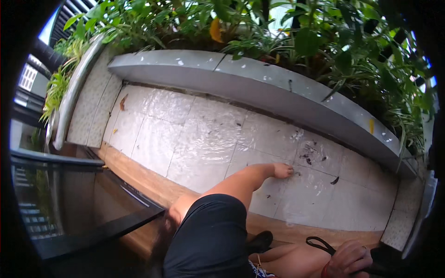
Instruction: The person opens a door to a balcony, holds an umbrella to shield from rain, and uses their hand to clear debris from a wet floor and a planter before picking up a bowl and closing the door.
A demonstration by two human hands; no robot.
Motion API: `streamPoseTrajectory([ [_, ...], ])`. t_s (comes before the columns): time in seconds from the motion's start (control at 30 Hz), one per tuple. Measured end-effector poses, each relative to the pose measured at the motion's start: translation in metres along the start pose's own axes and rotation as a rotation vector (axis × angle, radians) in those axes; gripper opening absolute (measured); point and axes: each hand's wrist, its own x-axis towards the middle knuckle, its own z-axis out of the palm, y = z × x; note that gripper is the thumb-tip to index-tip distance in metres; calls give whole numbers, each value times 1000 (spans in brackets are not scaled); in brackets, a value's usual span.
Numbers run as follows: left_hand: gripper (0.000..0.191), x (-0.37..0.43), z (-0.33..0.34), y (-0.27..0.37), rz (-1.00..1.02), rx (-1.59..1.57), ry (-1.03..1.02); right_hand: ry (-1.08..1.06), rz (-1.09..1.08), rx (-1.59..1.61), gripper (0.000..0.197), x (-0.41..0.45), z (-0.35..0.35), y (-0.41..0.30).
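My right hand (pixel 351 259), with a ring and a red wristband, is at the lower right edge, its fingers curled around a dark object, mostly hidden. A black strap loop (pixel 320 243) sticks out beside it. My left hand is not in view. Below me, a bare leg in black shorts (pixel 212 232) reaches out from the bottom, its bare foot (pixel 283 170) on the wet, pale floor tiles (pixel 208 139). Another bare leg (pixel 295 259) shows near the hand. A black object (pixel 260 242) lies between the legs; its kind is unclear.
A low grey planter wall (pixel 243 73) with dense green plants (pixel 313 38) curves along the far side. Dark debris (pixel 307 158) and a brown leaf (pixel 123 102) lie on the tiles. A wooden sill (pixel 149 166) borders the near side; a dark-framed glass panel (pixel 114 205) stands at left.
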Motion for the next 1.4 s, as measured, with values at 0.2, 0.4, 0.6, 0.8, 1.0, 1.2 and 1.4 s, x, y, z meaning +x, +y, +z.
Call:
streamPoseTrajectory([
  [0.2, 16, 1, -36, -19, -49, 124, -89, -53, 81, 63, 46, 7, 8, -3],
  [0.4, 12, -22, -130, -57, -298, 142, -204, -129, 102, 60, 44, 20, 23, 4],
  [0.6, 11, -189, -217, -66, -655, 363, -132, -134, -1, 84, 53, 17, 55, 34],
  [0.8, 18, -490, -218, 7, -1710, 317, -202, -28, -73, -4, 58, 18, 91, 43],
  [1.0, 23, -516, -192, 111, -1997, -41, -484, -24, -138, -188, 58, 32, 96, 43],
  [1.2, 31, -488, -135, 179, -2169, -445, -519, 23, -48, -202, 51, 50, 88, 35],
  [1.4, 28, -446, -152, 218, -2142, -376, -372, -64, 42, -209, 50, 69, 59, 26],
])
